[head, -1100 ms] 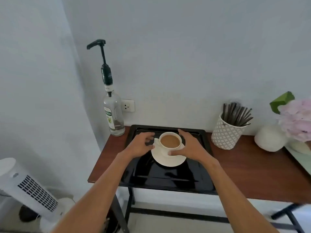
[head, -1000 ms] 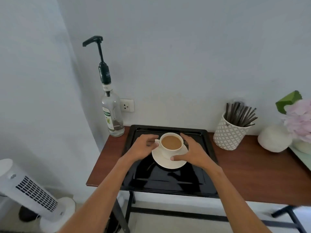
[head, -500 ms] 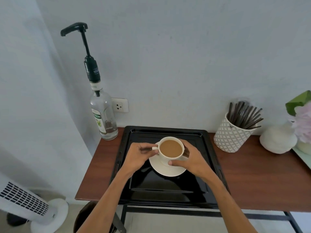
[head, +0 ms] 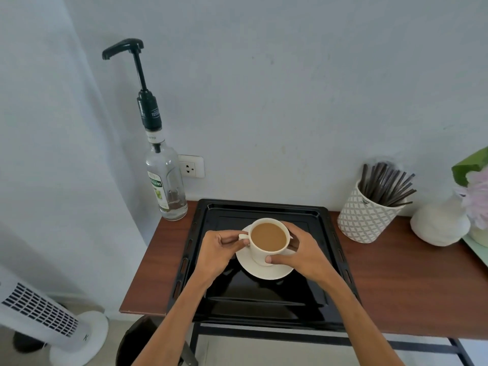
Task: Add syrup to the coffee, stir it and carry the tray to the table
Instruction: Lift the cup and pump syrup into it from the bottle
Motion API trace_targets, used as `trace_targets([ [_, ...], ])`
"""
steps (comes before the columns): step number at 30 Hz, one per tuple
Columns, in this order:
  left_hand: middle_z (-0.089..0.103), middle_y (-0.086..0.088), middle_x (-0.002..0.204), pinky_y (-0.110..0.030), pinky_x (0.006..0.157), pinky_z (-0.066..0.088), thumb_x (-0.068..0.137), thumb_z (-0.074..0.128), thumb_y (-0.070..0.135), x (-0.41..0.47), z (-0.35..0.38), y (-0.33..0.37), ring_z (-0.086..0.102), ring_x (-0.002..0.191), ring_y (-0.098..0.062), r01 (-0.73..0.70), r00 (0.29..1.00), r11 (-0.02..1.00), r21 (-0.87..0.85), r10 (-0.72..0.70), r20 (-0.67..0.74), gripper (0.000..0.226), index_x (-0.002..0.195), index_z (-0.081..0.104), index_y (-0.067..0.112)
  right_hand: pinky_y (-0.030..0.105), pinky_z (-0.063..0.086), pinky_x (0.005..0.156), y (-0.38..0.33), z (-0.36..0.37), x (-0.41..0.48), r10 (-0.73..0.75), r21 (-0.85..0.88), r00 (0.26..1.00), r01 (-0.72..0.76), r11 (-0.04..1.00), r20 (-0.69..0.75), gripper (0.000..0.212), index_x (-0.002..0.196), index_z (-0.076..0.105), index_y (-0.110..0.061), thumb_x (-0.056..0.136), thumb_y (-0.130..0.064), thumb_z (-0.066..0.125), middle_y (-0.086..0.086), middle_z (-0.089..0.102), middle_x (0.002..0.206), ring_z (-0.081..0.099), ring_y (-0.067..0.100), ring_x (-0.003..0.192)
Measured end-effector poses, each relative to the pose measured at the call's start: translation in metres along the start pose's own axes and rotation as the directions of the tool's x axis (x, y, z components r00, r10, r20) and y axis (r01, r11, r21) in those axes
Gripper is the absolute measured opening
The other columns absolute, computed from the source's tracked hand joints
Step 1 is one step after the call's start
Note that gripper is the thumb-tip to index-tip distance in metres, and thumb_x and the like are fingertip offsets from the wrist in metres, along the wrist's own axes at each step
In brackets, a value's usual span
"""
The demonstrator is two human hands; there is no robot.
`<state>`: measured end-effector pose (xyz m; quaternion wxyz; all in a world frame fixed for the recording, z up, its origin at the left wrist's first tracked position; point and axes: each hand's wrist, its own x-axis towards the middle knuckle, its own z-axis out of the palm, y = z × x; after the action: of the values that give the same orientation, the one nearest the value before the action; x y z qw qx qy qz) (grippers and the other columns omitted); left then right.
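Both hands have closed in since a second ago, when they only flanked the cup: now my left hand pinches the handle between thumb and curled fingers, and my right hand wraps the far side of the cup, thumb pressed low on the near wall. I cannot tell whether the cup has left the saucer yet; it sits over it, a little toward the back. Saucer and cup are in the middle of the black tray, which lies on the table. The coffee stands close to the rim, and I judge that the main risk: the bottle is off the tray's back left corner with its pump spout high and turned away to the left, so I must carry the cup well up and across to get under it, and any tilt or jerk would slop coffee onto the saucer or tray. My right fingers lie near the rim and could dip in or get scalded. The saucer might also cling and drop if I lift fast. The pot of stirrers waits at the right, apart from the tray.
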<state>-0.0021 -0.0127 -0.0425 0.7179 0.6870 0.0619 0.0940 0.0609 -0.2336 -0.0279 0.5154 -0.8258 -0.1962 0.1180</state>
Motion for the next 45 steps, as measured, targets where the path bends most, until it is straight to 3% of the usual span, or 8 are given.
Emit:
trace_targets([
  [7,0.083,-0.011,0.103,-0.031,0.090,0.063,0.092,0.075,0.010,-0.015,-0.001,0.014,0.079,0.101,-0.025,-0.055,0.998,0.997,-0.051,0.054,-0.018,0.017,0.106,0.082,0.005,0.041,0.056,0.105,-0.019,-0.003,-0.005,-0.058,0.012,0.998,0.058,0.998,-0.007,0.080,0.128,0.066,-0.037,0.057,-0.035,0.101,-0.013,0.075,0.122,0.069,0.009,0.117],
  [13,0.084,-0.010,0.099,-0.026,0.081,0.064,0.084,0.077,0.023,-0.030,0.001,0.043,0.081,0.095,-0.022,-0.098,0.993,0.988,-0.121,0.089,-0.081,0.022,0.103,0.084,0.014,0.035,0.057,0.102,-0.045,-0.009,-0.010,-0.117,0.029,0.993,0.116,0.993,0.015,0.075,0.122,0.069,-0.040,0.054,-0.040,0.100,-0.017,0.076,0.117,0.071,0.005,0.112],
  [19,0.085,-0.007,0.094,-0.025,0.078,0.064,0.092,0.072,0.004,-0.054,0.001,0.063,0.081,0.089,-0.019,-0.139,0.975,0.986,-0.093,0.120,-0.186,0.017,0.099,0.084,0.014,0.032,0.058,0.098,-0.069,-0.011,-0.019,-0.163,0.050,0.984,0.160,0.986,0.069,0.070,0.117,0.070,-0.043,0.052,-0.046,0.098,-0.020,0.077,0.115,0.072,0.003,0.109],
  [23,0.085,-0.006,0.096,-0.026,0.080,0.065,0.094,0.071,0.004,-0.070,-0.005,0.078,0.081,0.093,-0.019,-0.138,0.965,0.987,-0.079,0.116,-0.235,0.018,0.102,0.083,0.013,0.027,0.057,0.091,-0.087,-0.010,-0.022,-0.197,0.060,0.973,0.191,0.980,0.121,0.065,0.116,0.070,-0.045,0.057,-0.047,0.097,-0.020,0.076,0.114,0.072,0.003,0.106],
  [26,0.084,-0.007,0.098,-0.029,0.082,0.065,0.093,0.072,0.006,-0.080,-0.013,0.089,0.080,0.096,-0.021,-0.152,0.953,0.986,-0.069,0.127,-0.274,0.017,0.105,0.083,0.011,0.031,0.059,0.093,-0.099,-0.006,-0.023,-0.215,0.069,0.966,0.206,0.976,0.145,0.069,0.120,0.069,-0.039,0.057,-0.050,0.096,-0.017,0.076,0.115,0.072,0.006,0.106],
  [35,0.085,-0.003,0.093,-0.028,0.078,0.065,0.093,0.072,0.007,-0.094,-0.039,0.121,0.082,0.091,-0.019,-0.219,0.905,0.974,-0.063,0.179,-0.385,0.026,0.089,0.086,0.029,0.022,0.059,0.082,-0.142,0.015,-0.015,-0.292,0.113,0.938,0.274,0.955,0.189,0.063,0.123,0.068,-0.034,0.067,-0.036,0.096,-0.017,0.076,0.113,0.072,0.006,0.105],
  [41,0.085,-0.002,0.088,-0.025,0.071,0.065,0.092,0.072,0.004,-0.088,-0.071,0.145,0.082,0.084,-0.018,-0.255,0.882,0.967,-0.024,0.223,-0.415,0.030,0.084,0.086,0.029,0.018,0.058,0.081,-0.171,0.037,0.006,-0.342,0.107,0.923,0.328,0.939,0.176,0.062,0.125,0.067,-0.032,0.070,-0.033,0.095,-0.016,0.075,0.114,0.070,0.004,0.103],
  [45,0.085,0.001,0.090,-0.020,0.068,0.063,0.091,0.072,0.006,-0.079,-0.096,0.154,0.082,0.085,-0.017,-0.265,0.875,0.964,0.005,0.243,-0.418,0.022,0.091,0.085,0.024,0.017,0.058,0.080,-0.189,0.053,0.023,-0.360,0.096,0.917,0.348,0.933,0.175,0.062,0.127,0.066,-0.029,0.072,-0.033,0.093,-0.015,0.074,0.116,0.070,0.004,0.103],
])
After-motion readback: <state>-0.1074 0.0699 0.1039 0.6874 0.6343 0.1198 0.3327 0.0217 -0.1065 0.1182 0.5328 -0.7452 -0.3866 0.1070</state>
